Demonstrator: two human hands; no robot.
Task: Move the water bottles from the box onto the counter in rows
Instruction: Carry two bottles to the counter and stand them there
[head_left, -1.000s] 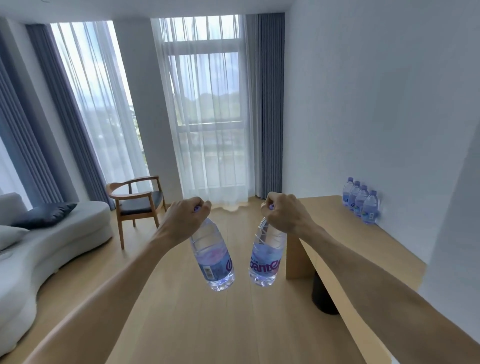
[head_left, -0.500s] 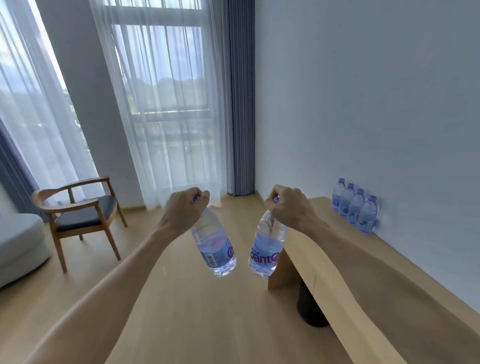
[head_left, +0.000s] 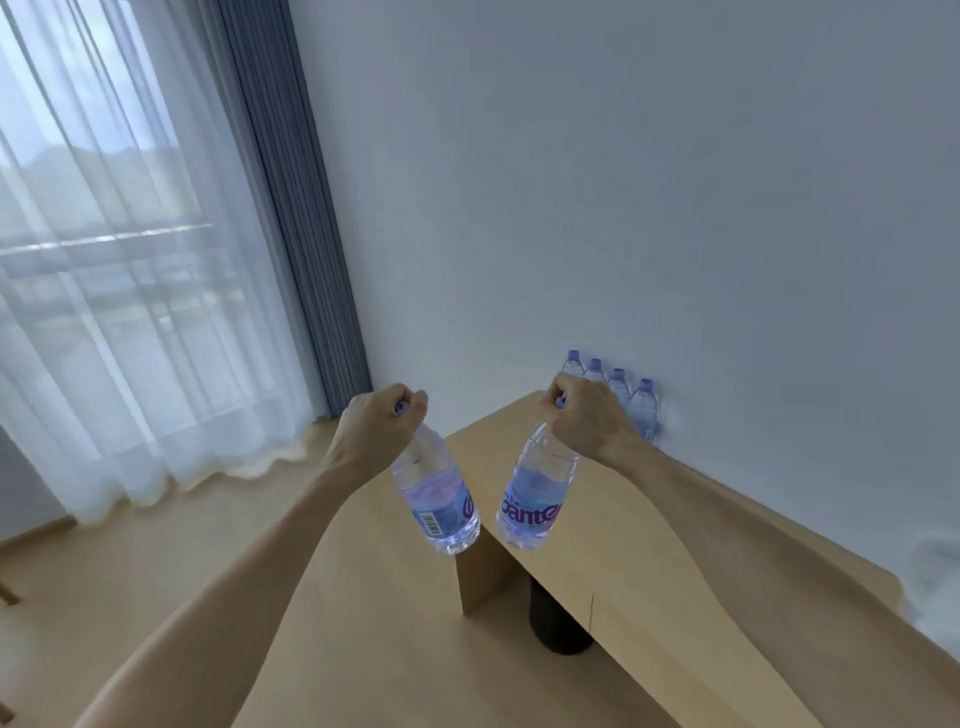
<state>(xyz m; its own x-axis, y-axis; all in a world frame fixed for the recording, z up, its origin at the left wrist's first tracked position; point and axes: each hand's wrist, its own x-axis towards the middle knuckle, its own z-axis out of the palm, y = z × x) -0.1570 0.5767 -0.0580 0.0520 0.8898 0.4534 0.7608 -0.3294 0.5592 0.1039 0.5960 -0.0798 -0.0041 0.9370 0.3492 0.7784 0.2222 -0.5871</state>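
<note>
My left hand (head_left: 376, 428) grips the neck of a clear water bottle (head_left: 439, 501) with a purple label; it hangs tilted just off the left end of the counter. My right hand (head_left: 584, 415) grips a second bottle (head_left: 537, 499) by its cap, hanging above the wooden counter (head_left: 634, 582). Several purple-capped bottles (head_left: 644, 410) stand in a row against the wall at the counter's far end, partly hidden behind my right hand. The box is out of view.
The counter runs along a white wall (head_left: 623, 208) on the right, with a dark round leg (head_left: 558, 629) beneath it. White sheer curtains (head_left: 130, 312) and a blue-grey drape (head_left: 291, 208) cover the window at left. Wooden floor (head_left: 130, 571) lies below.
The view has swung right and nearer to the counter; the chair and sofa have left the frame. Both hands still hold their bottles, which are now over the counter's left end.
</note>
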